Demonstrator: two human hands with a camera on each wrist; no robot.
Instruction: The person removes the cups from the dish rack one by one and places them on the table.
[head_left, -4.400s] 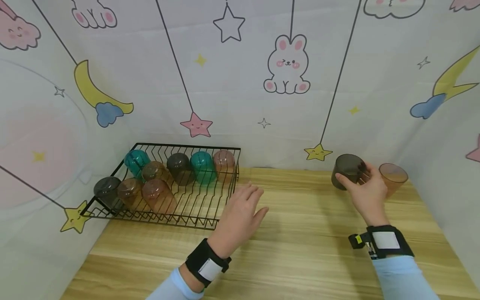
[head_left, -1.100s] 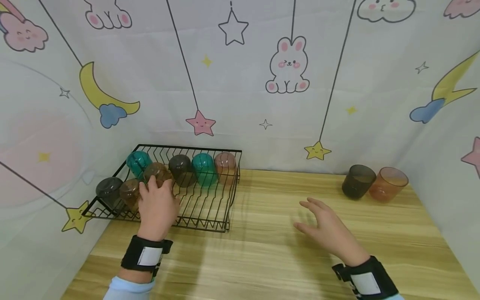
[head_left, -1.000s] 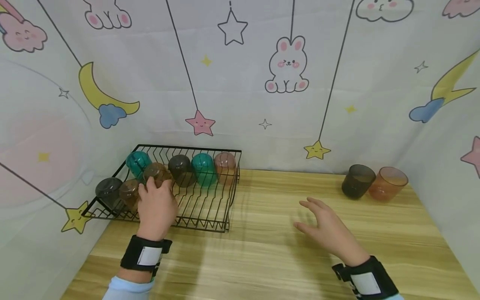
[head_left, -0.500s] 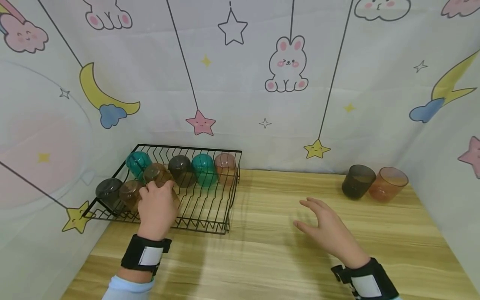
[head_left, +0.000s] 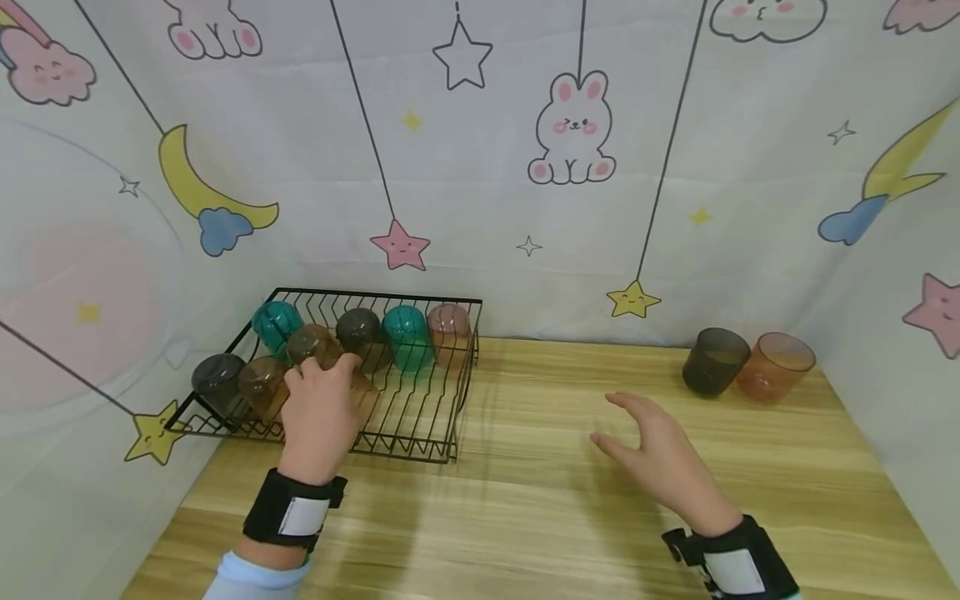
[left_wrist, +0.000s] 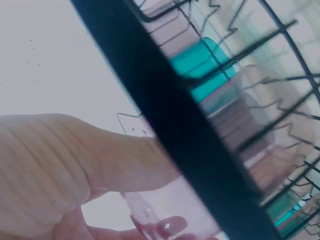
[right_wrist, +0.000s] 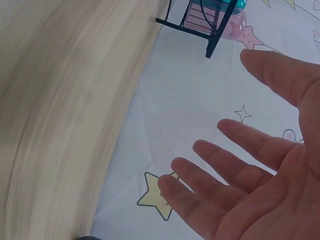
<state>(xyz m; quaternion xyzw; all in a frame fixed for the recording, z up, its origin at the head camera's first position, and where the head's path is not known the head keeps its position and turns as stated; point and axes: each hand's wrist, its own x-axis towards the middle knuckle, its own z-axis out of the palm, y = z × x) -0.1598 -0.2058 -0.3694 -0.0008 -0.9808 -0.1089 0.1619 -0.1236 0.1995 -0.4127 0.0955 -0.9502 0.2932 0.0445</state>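
My left hand [head_left: 321,421] is in the front part of a black wire rack [head_left: 375,294] and grips a pinkish-orange glass cup [head_left: 366,398], mostly hidden behind the hand in the head view. In the left wrist view the thumb [left_wrist: 130,162] lies along the clear pink side of that cup [left_wrist: 192,205], with fingers round the far side. Part of the cup shows right of the hand, slanted. My right hand [head_left: 667,462] hovers above the table with fingers spread and thumb apart, holding nothing; the right wrist view shows its bare palm [right_wrist: 270,200].
Several upside-down cups stand in the rack, among them a teal cup [head_left: 408,337], a grey cup [head_left: 217,382] and a pink cup [head_left: 450,333]. On the wooden table [head_left: 525,517], a dark grey cup [head_left: 712,367] and an orange cup [head_left: 776,371] stand upright at the right.
The dark grey cup was set down beside the orange one and my right hand let go and drew back. My left hand moved into the rack, gripped a cup and tilted it rightward.
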